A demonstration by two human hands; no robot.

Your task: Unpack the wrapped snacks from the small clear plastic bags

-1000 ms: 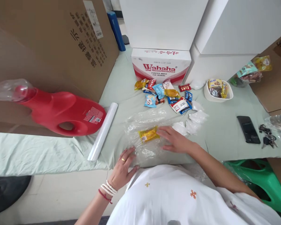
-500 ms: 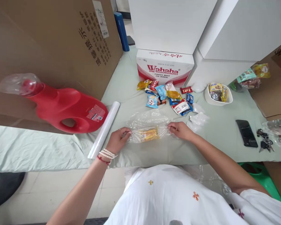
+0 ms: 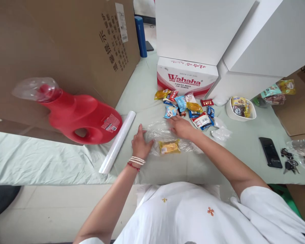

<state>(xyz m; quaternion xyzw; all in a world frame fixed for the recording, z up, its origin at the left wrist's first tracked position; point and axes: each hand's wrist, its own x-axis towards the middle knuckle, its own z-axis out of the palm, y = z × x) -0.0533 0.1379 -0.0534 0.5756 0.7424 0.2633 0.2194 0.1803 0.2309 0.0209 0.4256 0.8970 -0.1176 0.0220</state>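
A yellow-wrapped snack (image 3: 169, 147) lies on a crumpled sheet of clear plastic film (image 3: 157, 130) near the table's front edge. My left hand (image 3: 141, 144) rests at the film's left side, fingers spread and thumb toward the snack, holding nothing. Reaching across the film, my right hand (image 3: 181, 127) has its fingers bent downward and apart at the film's far edge, close to a light-blue snack packet (image 3: 170, 112). Its fingertips are partly hidden. Several other wrapped snacks (image 3: 194, 107) are heaped behind it.
Left of my hands lie a white roll (image 3: 118, 142) and a red jug (image 3: 86, 117). A Wahaba-like printed carton (image 3: 188, 79) stands behind the snacks. To the right are a white bowl (image 3: 235, 116) of snacks, crumpled clear plastic (image 3: 221, 130), a phone (image 3: 270, 152) and keys (image 3: 291, 164).
Both hands have let go of the film ends beside the snack. My right hand has moved left and away from me to the far edge; the left has opened. The snack now shows uncovered.
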